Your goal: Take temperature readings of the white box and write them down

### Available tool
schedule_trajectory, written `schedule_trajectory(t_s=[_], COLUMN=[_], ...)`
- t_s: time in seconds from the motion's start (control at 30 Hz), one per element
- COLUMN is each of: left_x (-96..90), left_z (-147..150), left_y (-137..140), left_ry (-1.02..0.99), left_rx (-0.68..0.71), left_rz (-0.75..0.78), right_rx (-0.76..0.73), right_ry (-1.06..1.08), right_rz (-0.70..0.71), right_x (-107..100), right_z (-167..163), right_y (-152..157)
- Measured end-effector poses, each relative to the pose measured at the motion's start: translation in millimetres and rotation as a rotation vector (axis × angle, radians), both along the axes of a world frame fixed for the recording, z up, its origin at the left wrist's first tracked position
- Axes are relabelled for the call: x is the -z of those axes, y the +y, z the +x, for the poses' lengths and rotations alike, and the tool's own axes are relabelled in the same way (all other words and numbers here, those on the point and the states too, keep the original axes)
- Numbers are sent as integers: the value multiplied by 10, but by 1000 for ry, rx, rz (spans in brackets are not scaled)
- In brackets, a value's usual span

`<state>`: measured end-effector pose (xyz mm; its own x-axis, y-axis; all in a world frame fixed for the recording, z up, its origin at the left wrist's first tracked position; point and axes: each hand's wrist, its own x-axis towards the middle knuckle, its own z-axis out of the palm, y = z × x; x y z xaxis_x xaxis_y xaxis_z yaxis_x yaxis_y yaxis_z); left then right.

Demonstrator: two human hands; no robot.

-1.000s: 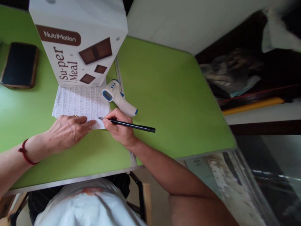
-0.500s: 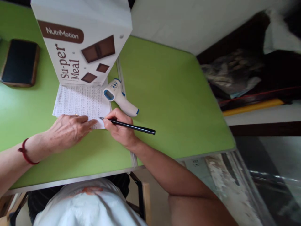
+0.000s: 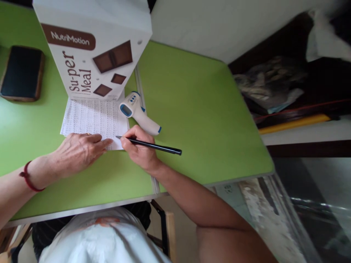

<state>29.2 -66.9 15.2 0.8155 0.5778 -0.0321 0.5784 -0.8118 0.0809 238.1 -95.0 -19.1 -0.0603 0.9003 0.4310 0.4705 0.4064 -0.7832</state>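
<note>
A black pen (image 3: 156, 146) is pinched in my right hand (image 3: 140, 148), its tip at the right part of a white sheet of paper (image 3: 91, 116) covered in rows of small handwriting. My left hand (image 3: 79, 150) lies flat across the paper's near edge, fingers stretched toward the pen tip, and covers part of the writing. Just beyond my right hand, a white and blue infrared thermometer (image 3: 139, 113) rests on its side, overlapping the paper's right edge. The far end of the paper runs up to a white NutriMotion box (image 3: 79, 65).
The box stands tall at the back of the green table (image 3: 197, 120). At the far left lies a black, brown-edged rectangular object (image 3: 22, 73). A metal seam (image 3: 154, 184) crosses the table. To the right is a dark shelf with crumpled bags (image 3: 274, 78) and a yellow bar (image 3: 294, 123).
The view has shifted very slightly. The pen's back end has tipped up a little in my right hand; my left hand stays on the paper.
</note>
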Motion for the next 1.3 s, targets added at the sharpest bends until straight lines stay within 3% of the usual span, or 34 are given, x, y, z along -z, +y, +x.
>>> schedule_trajectory(t_s=[0.67,1.3], left_x=[-12,13], left_z=[-6,-27], left_y=[7,9], left_ry=[40,-43], left_rx=[0,7], left_rz=[-21,-7], right_rx=[-27,-28], right_ry=[8,14], right_rz=[15,5], right_x=[-7,-13], right_z=[12,32], right_y=[-1,-3])
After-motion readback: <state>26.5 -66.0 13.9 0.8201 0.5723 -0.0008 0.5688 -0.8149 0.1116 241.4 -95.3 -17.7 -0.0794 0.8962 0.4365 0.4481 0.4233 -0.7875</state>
